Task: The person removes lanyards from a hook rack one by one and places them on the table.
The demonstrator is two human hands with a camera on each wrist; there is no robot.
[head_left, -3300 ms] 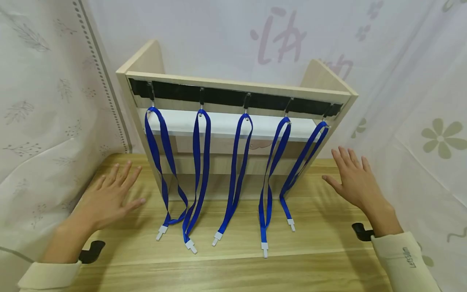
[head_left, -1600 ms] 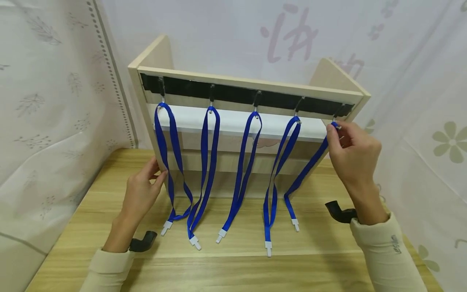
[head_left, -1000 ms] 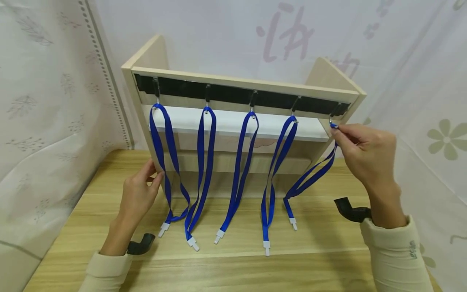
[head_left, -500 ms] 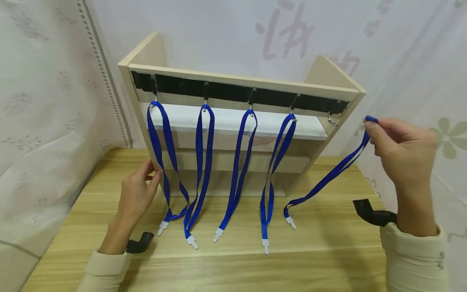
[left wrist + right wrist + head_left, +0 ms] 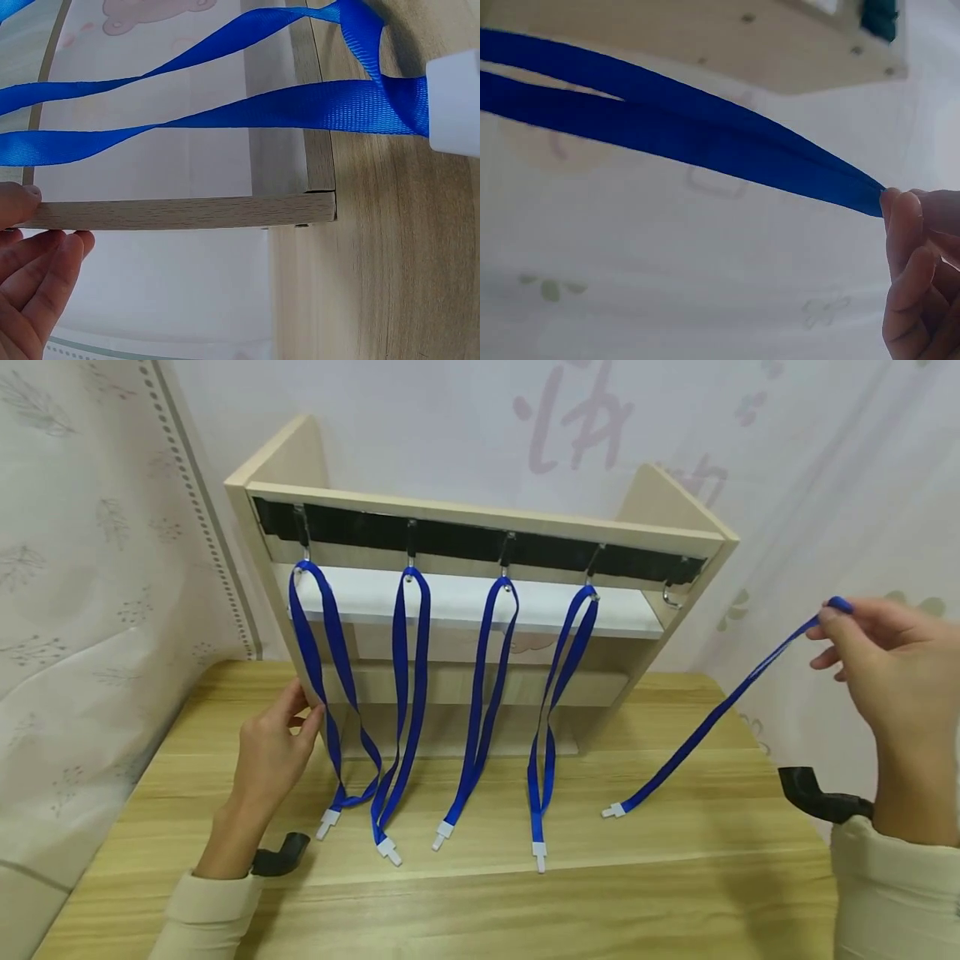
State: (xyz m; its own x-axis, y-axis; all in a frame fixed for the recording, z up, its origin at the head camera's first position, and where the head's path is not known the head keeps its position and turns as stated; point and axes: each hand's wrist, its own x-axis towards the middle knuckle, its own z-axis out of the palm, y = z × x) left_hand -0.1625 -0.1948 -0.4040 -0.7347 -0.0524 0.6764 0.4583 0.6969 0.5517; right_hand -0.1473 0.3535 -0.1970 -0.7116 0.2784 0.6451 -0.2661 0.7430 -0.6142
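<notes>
My right hand (image 5: 892, 668) pinches the looped top of a blue lanyard (image 5: 697, 735) between thumb and fingers, out to the right of the shelf. The lanyard slants down to the left, and its white clip (image 5: 615, 810) touches the table. In the right wrist view, the lanyard's two straps (image 5: 727, 142) come together at the fingertips. My left hand (image 5: 273, 752) grips the left side panel (image 5: 187, 214) of the wooden shelf (image 5: 266, 460), thumb on one face and fingers on the other. Several other blue lanyards (image 5: 422, 643) hang from hooks on the shelf's black strip (image 5: 465, 542).
At the strip's right end is a metal hook (image 5: 672, 600), apart from the held lanyard. White clips (image 5: 540, 857) of the hanging lanyards lie low, in front of the shelf. The wooden table (image 5: 450, 918) extends forward; patterned curtains (image 5: 90, 568) close in the sides and back.
My left hand has come to the shelf's side and gripped it. My right hand took the rightmost lanyard off its hook and carried it right; its clip swung round on the table.
</notes>
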